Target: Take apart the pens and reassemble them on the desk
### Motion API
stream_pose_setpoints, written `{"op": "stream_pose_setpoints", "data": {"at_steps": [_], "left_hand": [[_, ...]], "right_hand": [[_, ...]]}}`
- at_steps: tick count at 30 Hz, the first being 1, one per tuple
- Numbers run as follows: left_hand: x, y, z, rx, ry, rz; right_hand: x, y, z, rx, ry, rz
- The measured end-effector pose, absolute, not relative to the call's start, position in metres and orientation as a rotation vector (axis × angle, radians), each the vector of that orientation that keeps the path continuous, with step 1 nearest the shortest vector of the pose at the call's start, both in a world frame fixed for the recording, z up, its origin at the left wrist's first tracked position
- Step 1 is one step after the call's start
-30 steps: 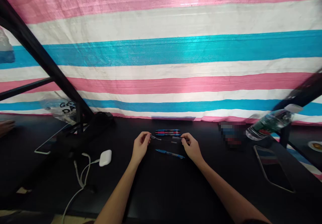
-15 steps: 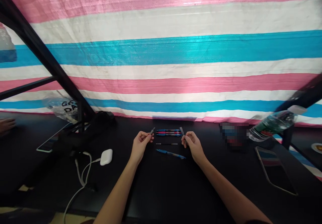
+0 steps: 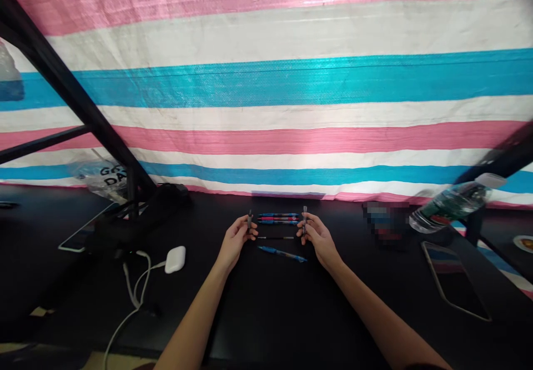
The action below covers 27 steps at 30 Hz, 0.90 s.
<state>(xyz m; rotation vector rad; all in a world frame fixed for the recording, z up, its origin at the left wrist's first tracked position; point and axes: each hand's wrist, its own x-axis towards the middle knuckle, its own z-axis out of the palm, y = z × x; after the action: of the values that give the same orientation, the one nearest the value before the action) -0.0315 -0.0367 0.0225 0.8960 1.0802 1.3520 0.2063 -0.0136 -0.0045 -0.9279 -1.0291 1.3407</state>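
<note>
On my feed, the left hand (image 3: 236,238) pinches a short dark pen piece (image 3: 250,219) upright, left of the thin refill (image 3: 275,238), and the right hand (image 3: 320,237) pinches a clear tube (image 3: 305,216) upright, right of it. On the worktop (image 3: 266,309), I see three pens (image 3: 278,218) beyond the refill and a blue pen (image 3: 282,254) nearer than it.

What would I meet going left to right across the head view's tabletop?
Pale-edged flat device, white case, left hand holding a grey piece, thin dark rod, right hand holding a paler piece, bottle.
</note>
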Motion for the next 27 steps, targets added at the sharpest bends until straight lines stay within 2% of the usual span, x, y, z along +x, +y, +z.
{"op": "stream_pose_setpoints", "data": {"at_steps": [27], "left_hand": [[-0.0297,-0.0369,0.024,1.03,1.158,1.345]], "right_hand": [[0.2048,-0.0128,-0.0085,-0.973,-0.995,1.394]]}}
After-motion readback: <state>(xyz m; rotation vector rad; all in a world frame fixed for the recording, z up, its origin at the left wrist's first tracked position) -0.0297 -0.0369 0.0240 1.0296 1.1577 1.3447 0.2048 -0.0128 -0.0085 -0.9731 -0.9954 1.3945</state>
